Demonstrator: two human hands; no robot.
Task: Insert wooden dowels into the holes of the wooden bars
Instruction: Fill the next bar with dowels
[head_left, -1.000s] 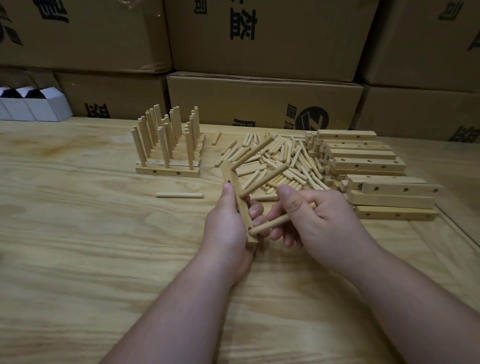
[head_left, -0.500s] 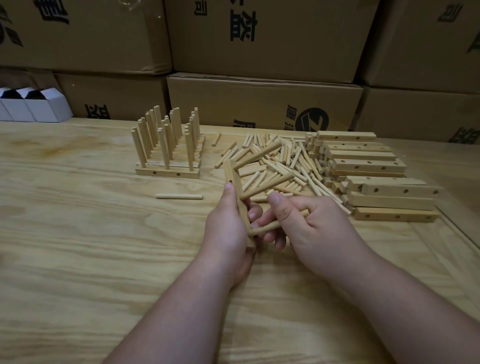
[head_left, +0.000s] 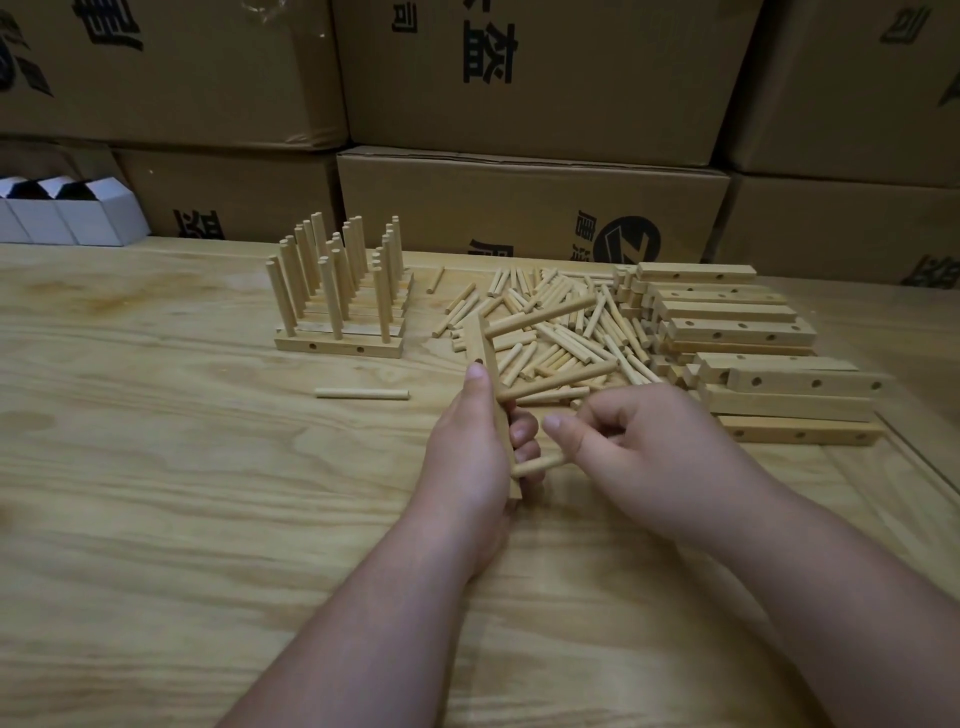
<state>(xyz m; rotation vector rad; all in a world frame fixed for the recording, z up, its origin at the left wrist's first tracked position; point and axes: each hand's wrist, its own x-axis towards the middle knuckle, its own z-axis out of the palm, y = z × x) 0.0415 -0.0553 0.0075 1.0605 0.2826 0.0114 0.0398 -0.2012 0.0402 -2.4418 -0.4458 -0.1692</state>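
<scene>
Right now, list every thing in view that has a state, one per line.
left hand: grips the bar upright.
held bar: three dowels stick out of it.
lowest dowel: in the bar, pinched by the right hand.
finished bars: dowels upright, set in rows.
loose dowels: heaped, lying flat.
single dowel: lying alone on the table.
empty bars: stacked, holes unfilled.
</scene>
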